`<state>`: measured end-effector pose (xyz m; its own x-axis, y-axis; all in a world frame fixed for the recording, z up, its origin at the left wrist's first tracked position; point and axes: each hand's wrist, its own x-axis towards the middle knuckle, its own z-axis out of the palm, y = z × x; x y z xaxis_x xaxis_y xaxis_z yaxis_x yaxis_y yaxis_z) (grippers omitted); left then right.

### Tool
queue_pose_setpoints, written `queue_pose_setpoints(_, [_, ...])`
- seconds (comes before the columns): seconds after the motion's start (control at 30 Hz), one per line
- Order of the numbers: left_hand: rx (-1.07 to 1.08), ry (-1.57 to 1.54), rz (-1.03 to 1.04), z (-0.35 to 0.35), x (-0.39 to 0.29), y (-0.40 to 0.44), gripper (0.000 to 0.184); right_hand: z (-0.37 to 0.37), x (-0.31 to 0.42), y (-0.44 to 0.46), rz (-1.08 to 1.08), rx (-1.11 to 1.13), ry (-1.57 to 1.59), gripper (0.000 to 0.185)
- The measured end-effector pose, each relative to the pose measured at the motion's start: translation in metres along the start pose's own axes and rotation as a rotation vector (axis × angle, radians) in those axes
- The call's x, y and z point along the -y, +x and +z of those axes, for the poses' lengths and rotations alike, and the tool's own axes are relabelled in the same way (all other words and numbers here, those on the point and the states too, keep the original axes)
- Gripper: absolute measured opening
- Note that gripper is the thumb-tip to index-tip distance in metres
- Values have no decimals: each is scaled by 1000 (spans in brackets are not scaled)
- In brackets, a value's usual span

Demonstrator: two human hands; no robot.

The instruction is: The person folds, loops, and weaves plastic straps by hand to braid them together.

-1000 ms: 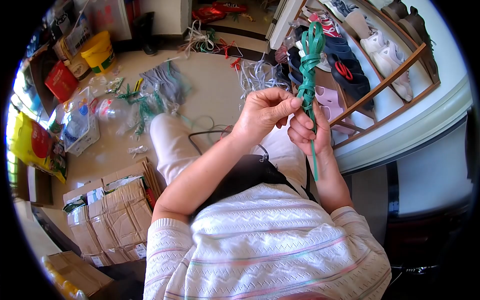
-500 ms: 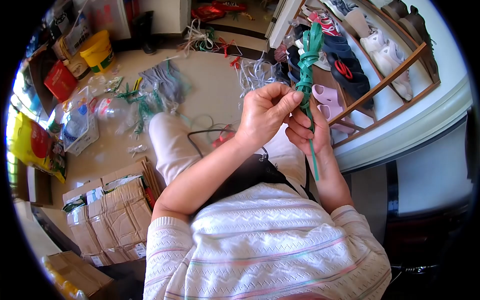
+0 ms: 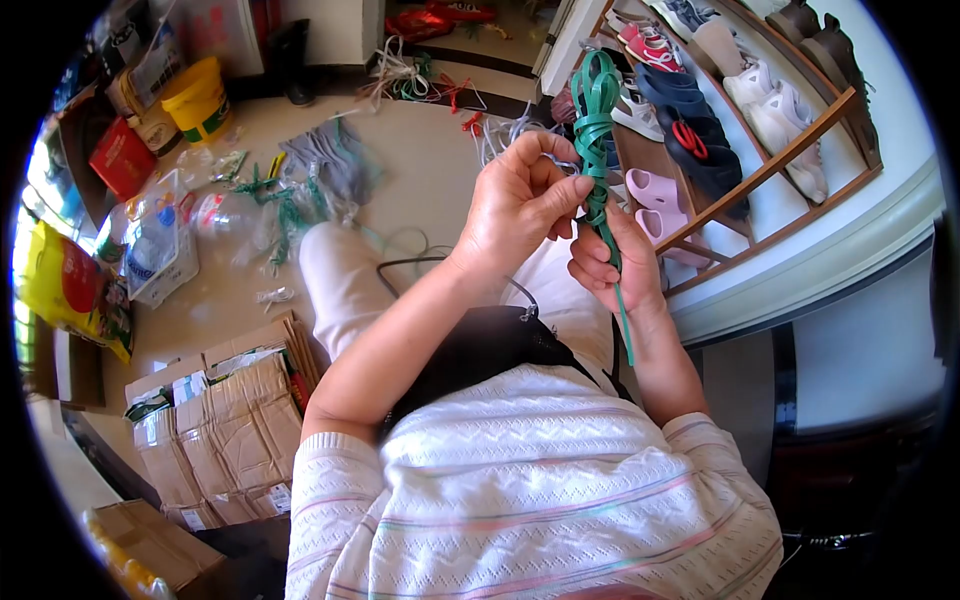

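- One bundle of green strap point(image 3: 594, 112), held upright between the two hands, loops at its far end; one thin tail hangs from its near end.
- Hands: two, both on the bundle. Left hand point(image 3: 516, 205): thumb and index finger together, pinched on the wrapped middle part.
- Right hand point(image 3: 613, 257): fingers closed on the lower part, just nearer the body than the left hand's pinch.
- Right side: one wooden shoe rack point(image 3: 790, 160), several pairs of shoes on it. Pink clogs point(image 3: 655, 203): two clearly visible, near the right hand. One red looped item point(image 3: 688, 139) lies on dark footwear.
- Far, beyond the hands: white straps point(image 3: 500, 140) in a loose tangle, strands not countable.
- Left, far: one yellow bucket point(image 3: 197, 103), one red box point(image 3: 123, 158), one black boot point(image 3: 290, 62).
- Left, middle: one white basket point(image 3: 165, 270) with plastic items in it; one gray cloth point(image 3: 328, 160) on the floor.
- Left, near: one yellow bag point(image 3: 68, 285); cardboard point(image 3: 225, 430) in a stack, sheets not countable.
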<state>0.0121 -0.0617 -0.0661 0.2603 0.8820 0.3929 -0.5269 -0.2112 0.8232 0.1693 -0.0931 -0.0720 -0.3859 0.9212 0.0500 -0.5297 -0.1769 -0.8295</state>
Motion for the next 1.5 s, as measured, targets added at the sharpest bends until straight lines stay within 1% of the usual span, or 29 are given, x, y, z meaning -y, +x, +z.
queue_pose_setpoints(0.03, [7, 10, -15, 0, 0, 1, 16, -2, -1, 0, 4, 10, 23, 25])
queue_pose_setpoints(0.13, [4, -97, -74, -1, 0, 0, 15, -1, 0, 0, -39, 49, -53, 24])
queue_pose_setpoints(0.23, [-20, -144, -135, -5, -6, 1, 15, 7, 1, 0, -67, 0, -128, 24])
queue_pose_setpoints(0.27, [-24, -170, -175, -8, -5, 3, 15, 7, 1, 0, -55, -1, -118, 24])
queue_pose_setpoints(0.37, [-7, -174, -197, -10, -4, 5, 15, 7, 0, 0, -17, 4, -84, 23])
queue_pose_setpoints(0.43, [-3, -175, -200, -12, -6, 5, 14, 4, -1, -1, 17, 11, -61, 23])
queue_pose_setpoints(0.57, [-4, -177, -178, -14, -2, 6, 14, 5, -1, -1, 4, -8, -78, 21])
queue_pose_setpoints(0.67, [-60, -39, -169, -11, -4, 3, 15, 6, -2, -2, -13, -39, -99, 20])
queue_pose_setpoints(0.87, [-134, 110, -118, -12, -1, 6, 16, 10, -11, 1, -80, -161, -181, 19])
queue_pose_setpoints(0.97, [-147, 105, -115, -17, 0, 8, 15, 10, -13, 1, -91, -168, -205, 19])
queue_pose_setpoints(1.07, [-196, -82, -114, -30, -1, 13, 15, 4, -15, -3, -83, -134, -184, 19])
queue_pose_setpoints(1.17, [-225, -141, -142, -30, 2, 14, 16, 3, -16, -5, -70, -112, -163, 20])
queue_pose_setpoints(1.23, [-250, -143, -125, -36, 1, 18, 15, 1, -17, -4, -82, -94, -161, 23])
queue_pose_setpoints(1.3, [-269, -154, -109, -46, -2, 22, 14, 1, -16, -6, -109, -93, -280, 26])
queue_pose_setpoints(1.43, [-221, -178, -125, -50, -4, 21, 14, -7, -17, -7, -150, -45, -411, 35])
queue_pose_setpoints(1.47, [-211, -178, -133, -51, -3, 22, 15, -9, -18, -6, -160, -64, -427, 33])
queue_pose_setpoints(1.5, [-155, -194, -140, -55, -2, 24, 16, -11, -20, -4, -171, -83, -444, 32])
